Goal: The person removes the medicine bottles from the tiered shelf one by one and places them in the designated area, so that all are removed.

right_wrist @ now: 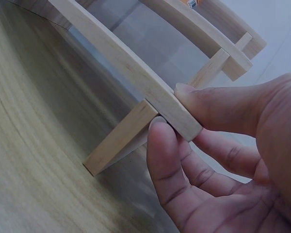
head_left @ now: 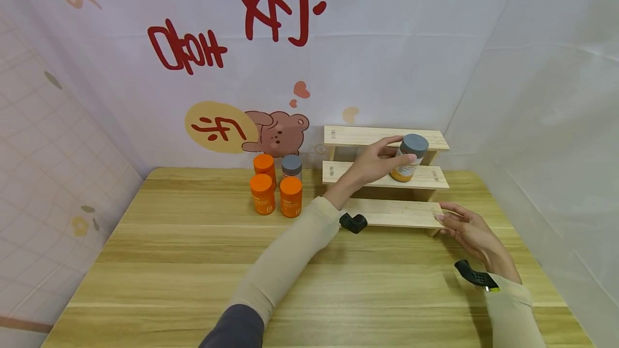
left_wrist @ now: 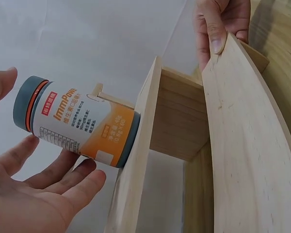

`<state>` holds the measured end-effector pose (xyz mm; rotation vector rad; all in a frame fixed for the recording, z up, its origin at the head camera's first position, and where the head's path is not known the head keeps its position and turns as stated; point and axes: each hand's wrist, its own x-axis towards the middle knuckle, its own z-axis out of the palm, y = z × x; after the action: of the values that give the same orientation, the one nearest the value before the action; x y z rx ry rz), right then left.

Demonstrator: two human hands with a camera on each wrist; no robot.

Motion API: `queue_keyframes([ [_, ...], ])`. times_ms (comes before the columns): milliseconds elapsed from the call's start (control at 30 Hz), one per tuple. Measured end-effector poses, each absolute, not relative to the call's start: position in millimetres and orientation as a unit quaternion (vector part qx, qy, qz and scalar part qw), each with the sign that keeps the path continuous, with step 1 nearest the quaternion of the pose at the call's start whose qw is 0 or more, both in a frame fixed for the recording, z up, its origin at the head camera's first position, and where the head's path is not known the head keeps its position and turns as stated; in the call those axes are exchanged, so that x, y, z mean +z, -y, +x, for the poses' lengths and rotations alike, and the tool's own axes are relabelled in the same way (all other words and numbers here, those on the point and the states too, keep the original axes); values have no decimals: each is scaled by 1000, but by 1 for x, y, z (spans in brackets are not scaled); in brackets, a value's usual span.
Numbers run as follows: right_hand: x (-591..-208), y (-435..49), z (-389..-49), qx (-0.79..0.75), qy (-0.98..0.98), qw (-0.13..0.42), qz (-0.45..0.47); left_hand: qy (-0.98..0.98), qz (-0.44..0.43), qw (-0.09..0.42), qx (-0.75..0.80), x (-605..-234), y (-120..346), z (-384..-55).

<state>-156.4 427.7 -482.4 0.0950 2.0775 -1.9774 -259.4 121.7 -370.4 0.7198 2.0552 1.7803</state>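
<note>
A supplement jar (head_left: 405, 162) with a grey cap and a white-and-orange label stands on the middle step of a three-tier wooden shelf (head_left: 387, 173). My left hand (head_left: 374, 162) is spread around the jar; in the left wrist view, its thumb (left_wrist: 4, 83) is apart from the cap, while the other fingers lie along the jar's near side. Whether those fingers touch it I cannot tell. At the lowest step's right end, my right hand (head_left: 471, 232) pinches the board (right_wrist: 172, 109) between thumb and fingers, just beside a support leg (right_wrist: 121, 138).
Left of the shelf, several jars stand grouped on the wooden table (head_left: 193, 262): orange ones (head_left: 291, 197) and one with a grey cap (head_left: 292, 164). A white printed curtain (head_left: 387, 58) hangs close behind the shelf and along both sides.
</note>
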Motion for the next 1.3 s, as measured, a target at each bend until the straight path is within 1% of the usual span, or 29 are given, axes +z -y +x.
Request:
queue_keyframes([
  [233,-483,-427,-156,-688,-713,136,31,-716,233,180,632,-374,-132,-261],
  [633,-483,-427,-157,-680,-719,139,33,-735,214,149,626,-379,-147,-262],
  [1000,-486,-427,-157,-692,-708,139,28,-736,203,141,630,-380,-146,-257],
  [1300,-483,-428,-156,-687,-712,140,39,-734,217,130,630,-380,-142,-252],
])
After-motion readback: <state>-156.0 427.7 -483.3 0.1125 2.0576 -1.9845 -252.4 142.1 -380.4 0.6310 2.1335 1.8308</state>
